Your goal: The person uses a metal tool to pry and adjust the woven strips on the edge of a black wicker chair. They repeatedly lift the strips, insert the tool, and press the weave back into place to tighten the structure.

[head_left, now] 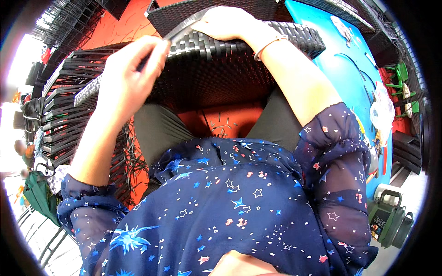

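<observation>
Lap: a black woven frame (216, 69) is held between the knees, over the orange floor (225, 122), where short cut strip ends lie scattered.

Left hand (126, 76): closed in a pinch on a flat grey strip (90, 89), at the frame's near-left corner; the strip runs down and left from the fingers towards a stack of black frames (64, 115).

Right hand (225, 23): laid flat, fingers together, on the frame's top far edge; nothing is gripped, the frame is only pressed down and steadied. A thin band is worn on the wrist.

Strip, far part: it is seen again as a grey band crossing the frame's top edge to just beside the right hand.

Step in hand: judged to be weaving, with the strip being drawn tight along the top rim while the frame is braced.

Next move: it would seem to call for the strip to be kept taut and flat, untwisted, and fed under the next rim strand, with the frame held firm against the pull.

Right side: a blue table (354, 73) carries small tools and a clear bag; a green flask (389, 221) stands by its near end.
</observation>
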Action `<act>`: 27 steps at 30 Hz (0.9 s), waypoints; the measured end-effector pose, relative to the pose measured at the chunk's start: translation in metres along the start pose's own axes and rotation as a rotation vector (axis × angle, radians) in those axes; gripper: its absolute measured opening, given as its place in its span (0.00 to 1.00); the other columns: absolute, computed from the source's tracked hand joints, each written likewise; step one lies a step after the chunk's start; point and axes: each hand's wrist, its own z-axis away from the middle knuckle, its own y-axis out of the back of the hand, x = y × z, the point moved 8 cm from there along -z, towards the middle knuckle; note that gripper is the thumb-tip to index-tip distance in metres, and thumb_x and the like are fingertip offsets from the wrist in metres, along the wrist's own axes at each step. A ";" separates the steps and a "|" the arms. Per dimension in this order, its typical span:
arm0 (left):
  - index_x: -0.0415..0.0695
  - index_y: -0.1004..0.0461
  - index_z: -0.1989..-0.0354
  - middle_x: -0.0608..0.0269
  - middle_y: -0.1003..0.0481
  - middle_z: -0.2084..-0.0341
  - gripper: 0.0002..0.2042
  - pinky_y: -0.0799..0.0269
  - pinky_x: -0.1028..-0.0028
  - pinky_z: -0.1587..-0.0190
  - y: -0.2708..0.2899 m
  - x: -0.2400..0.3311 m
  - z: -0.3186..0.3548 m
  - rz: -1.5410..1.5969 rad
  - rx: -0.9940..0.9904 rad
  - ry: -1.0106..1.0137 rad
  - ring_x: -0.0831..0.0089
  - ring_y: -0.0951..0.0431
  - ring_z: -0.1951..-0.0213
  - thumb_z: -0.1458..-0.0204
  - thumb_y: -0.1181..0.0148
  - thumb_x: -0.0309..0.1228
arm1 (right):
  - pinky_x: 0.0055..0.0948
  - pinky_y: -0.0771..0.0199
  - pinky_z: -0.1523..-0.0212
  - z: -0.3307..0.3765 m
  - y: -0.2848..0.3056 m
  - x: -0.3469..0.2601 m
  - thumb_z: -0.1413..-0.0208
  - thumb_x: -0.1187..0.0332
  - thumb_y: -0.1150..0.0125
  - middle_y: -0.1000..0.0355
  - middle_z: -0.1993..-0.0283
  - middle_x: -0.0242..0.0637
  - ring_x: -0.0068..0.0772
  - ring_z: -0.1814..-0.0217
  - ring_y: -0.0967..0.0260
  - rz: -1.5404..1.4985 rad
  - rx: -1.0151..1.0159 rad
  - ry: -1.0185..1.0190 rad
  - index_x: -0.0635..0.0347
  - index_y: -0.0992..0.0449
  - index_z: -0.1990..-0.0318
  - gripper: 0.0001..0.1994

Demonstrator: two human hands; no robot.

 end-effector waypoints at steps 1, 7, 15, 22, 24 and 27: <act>0.43 0.18 0.58 0.67 0.22 0.73 0.10 0.28 0.75 0.65 0.004 0.001 -0.005 0.198 0.057 -0.034 0.76 0.25 0.72 0.35 0.40 0.36 | 0.45 0.28 0.40 0.000 0.002 -0.001 0.32 0.37 0.61 0.20 0.50 0.45 0.50 0.44 0.24 0.016 0.041 0.024 0.54 0.15 0.53 0.33; 0.44 0.19 0.46 0.69 0.21 0.61 0.17 0.35 0.82 0.60 -0.017 -0.022 -0.050 0.746 0.117 0.044 0.86 0.29 0.66 0.33 0.42 0.41 | 0.47 0.28 0.38 0.002 -0.002 0.003 0.30 0.41 0.63 0.21 0.45 0.44 0.47 0.41 0.25 0.060 -0.041 0.020 0.54 0.16 0.50 0.32; 0.42 0.20 0.50 0.67 0.21 0.70 0.14 0.31 0.84 0.68 -0.065 -0.036 -0.069 0.894 -0.044 0.180 0.82 0.26 0.73 0.35 0.39 0.38 | 0.22 0.29 0.73 0.002 0.008 0.027 0.28 0.55 0.50 0.24 0.67 0.36 0.21 0.73 0.29 -1.011 0.030 0.047 0.63 0.23 0.50 0.19; 0.36 0.20 0.63 0.61 0.21 0.74 0.14 0.26 0.78 0.72 -0.061 -0.026 -0.099 0.888 -0.046 0.218 0.77 0.21 0.75 0.35 0.40 0.37 | 0.32 0.31 0.42 0.014 0.021 0.019 0.29 0.52 0.49 0.19 0.54 0.43 0.34 0.52 0.23 -1.604 -0.253 0.358 0.68 0.21 0.52 0.23; 0.37 0.19 0.64 0.63 0.21 0.76 0.14 0.28 0.79 0.73 -0.064 -0.019 -0.112 0.838 -0.101 0.112 0.78 0.22 0.76 0.35 0.40 0.38 | 0.34 0.28 0.44 0.014 0.021 0.030 0.32 0.57 0.43 0.20 0.60 0.42 0.36 0.56 0.21 -1.484 -0.084 0.240 0.66 0.21 0.55 0.17; 0.38 0.20 0.66 0.67 0.23 0.78 0.14 0.32 0.78 0.76 -0.071 -0.027 -0.123 0.833 -0.082 0.062 0.81 0.26 0.79 0.36 0.38 0.38 | 0.37 0.22 0.46 0.022 0.030 0.018 0.31 0.60 0.43 0.21 0.66 0.40 0.40 0.56 0.20 -1.364 -0.070 0.401 0.67 0.22 0.53 0.16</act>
